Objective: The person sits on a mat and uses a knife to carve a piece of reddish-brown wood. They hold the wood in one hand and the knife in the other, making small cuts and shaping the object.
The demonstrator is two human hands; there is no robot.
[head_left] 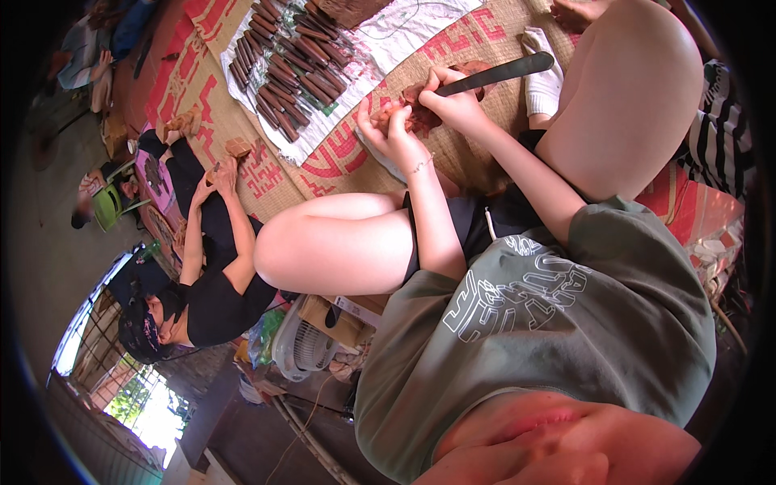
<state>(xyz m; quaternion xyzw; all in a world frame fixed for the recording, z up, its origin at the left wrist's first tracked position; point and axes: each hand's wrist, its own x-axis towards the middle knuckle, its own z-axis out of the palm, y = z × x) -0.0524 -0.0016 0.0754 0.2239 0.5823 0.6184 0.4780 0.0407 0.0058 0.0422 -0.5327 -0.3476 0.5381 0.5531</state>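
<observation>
Head view: left grip [399, 144] holds reddish piece [421, 120] beside right grip [454, 107] clasping dark tool [508, 71].

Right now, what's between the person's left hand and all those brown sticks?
From the left hand toward the brown sticks, the head view shows a little woven mat, then some white cloth.

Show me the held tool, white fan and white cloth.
Held tool [503, 73]: head view, on its dark shaft.
White fan [314, 346]: head view, on its grille.
White cloth [376, 61]: head view, on a bare part.
</observation>
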